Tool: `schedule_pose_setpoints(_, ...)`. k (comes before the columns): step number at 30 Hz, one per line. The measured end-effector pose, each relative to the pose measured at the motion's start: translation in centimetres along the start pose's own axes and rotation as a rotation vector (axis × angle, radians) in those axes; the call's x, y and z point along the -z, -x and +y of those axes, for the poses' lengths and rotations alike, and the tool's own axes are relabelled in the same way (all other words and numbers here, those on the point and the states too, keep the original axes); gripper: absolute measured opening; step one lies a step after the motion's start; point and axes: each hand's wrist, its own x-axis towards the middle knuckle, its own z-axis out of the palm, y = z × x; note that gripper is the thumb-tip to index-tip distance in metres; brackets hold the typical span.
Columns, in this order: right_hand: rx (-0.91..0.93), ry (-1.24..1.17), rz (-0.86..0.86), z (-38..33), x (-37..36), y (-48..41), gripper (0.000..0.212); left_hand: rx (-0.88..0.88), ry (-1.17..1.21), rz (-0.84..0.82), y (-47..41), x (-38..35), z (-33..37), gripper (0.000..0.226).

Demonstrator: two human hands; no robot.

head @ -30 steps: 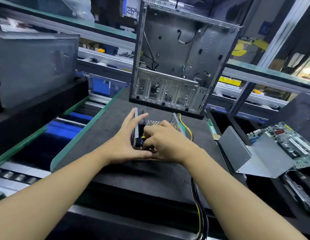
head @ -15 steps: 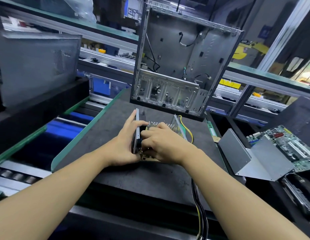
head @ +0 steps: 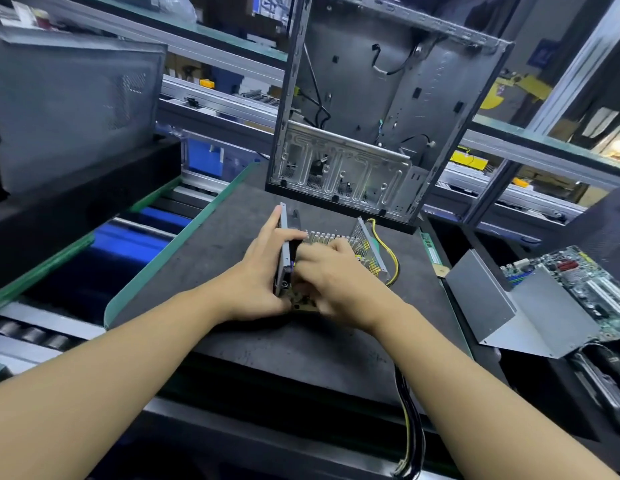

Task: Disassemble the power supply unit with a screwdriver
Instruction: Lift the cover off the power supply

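Matt mat [head: 232, 341], bare-metal computer case [head: 350, 171]

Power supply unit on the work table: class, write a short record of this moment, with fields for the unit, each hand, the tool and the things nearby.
Unit: power supply unit, open on top, lying on the table
Left hand: grips the unit's left side plate
Right hand: fingers curled into the unit; what they hold is hidden
Tool: no screwdriver in view
Behind: computer case, upright
Right: metal cover, circuit board
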Motion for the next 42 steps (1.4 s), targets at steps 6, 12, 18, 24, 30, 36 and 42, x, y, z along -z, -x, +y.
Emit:
schedule_pose_setpoints(6, -0.036, -0.233, -0.061, 3.7, 4.7, 0.2, 0.004, 0.024, 0.002, 0.006, 0.1, 0.3, 0.1, 0.095)
schedule_pose_setpoints(12, -0.194, -0.463, -0.095, 4.0, 4.4, -0.2, 0.005, 0.016, 0.018, 0.038, 0.3, 0.5, 0.4, 0.104)
schedule_pose_setpoints(18, -0.333, -0.645, -0.164, 4.5, 4.7, -2.1, 0.022, 0.063, 0.169, 0.033, -0.3, 0.7, 0.2, 0.107)
schedule_pose_setpoints(24, -0.418, -0.668, -0.113, 5.0, 3.5, -4.6, 0.024, 0.175, 0.341, 0.075, -0.9, 1.1, -0.2, 0.109)
schedule_pose_setpoints(30, -0.332, -0.565, -0.293, 6.7, 2.7, -6.5, 0.095, 0.186, 0.361, 0.039, -1.0, 1.0, -0.9, 0.121)
schedule_pose_setpoints(36, -0.324, -0.634, -0.356, 7.5, 0.5, -7.9, 0.107, 0.198, 0.222, 0.059, -1.0, 0.8, -0.3, 0.115)
schedule_pose_setpoints(42, -0.321, -0.714, -0.279, 7.2, 0.2, -7.1, 0.111, 0.192, 0.153, 0.082, -0.8, 0.7, 0.3, 0.099)
